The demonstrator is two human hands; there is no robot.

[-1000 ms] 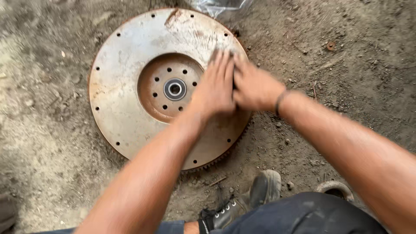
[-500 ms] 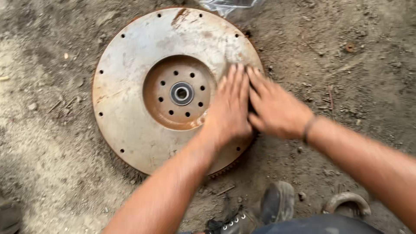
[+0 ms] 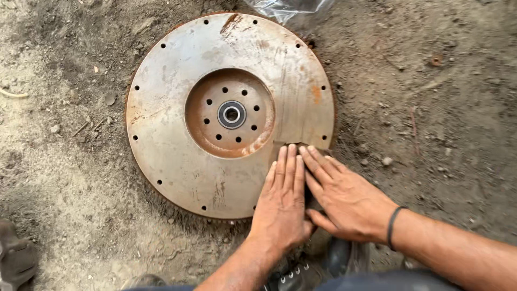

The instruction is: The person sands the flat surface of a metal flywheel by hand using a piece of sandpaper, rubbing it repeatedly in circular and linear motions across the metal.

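A large round rusty metal disc [image 3: 177, 161] lies flat on the dirt. It has a recessed rust-brown centre, a ring of bolt holes and a small bearing [image 3: 231, 114] in the middle. My left hand [image 3: 283, 202] rests palm-down on the disc's lower right part, fingers straight and together. My right hand [image 3: 344, 196] lies flat right beside it, fingertips touching the disc's rim, a black band [image 3: 393, 226] on its wrist. Nothing shows in either hand. A paler, smoother strip runs up the disc above my fingertips.
Loose dirt and small stones surround the disc. A crumpled clear plastic bag [image 3: 285, 8] lies past its far edge. A dark laced shoe [image 3: 301, 275] shows below my hands, and another dark object [image 3: 16, 258] sits at the bottom left corner.
Both hands have slid together down the disc's right side, from near its middle right to its lower right edge. The disc stays where it was.
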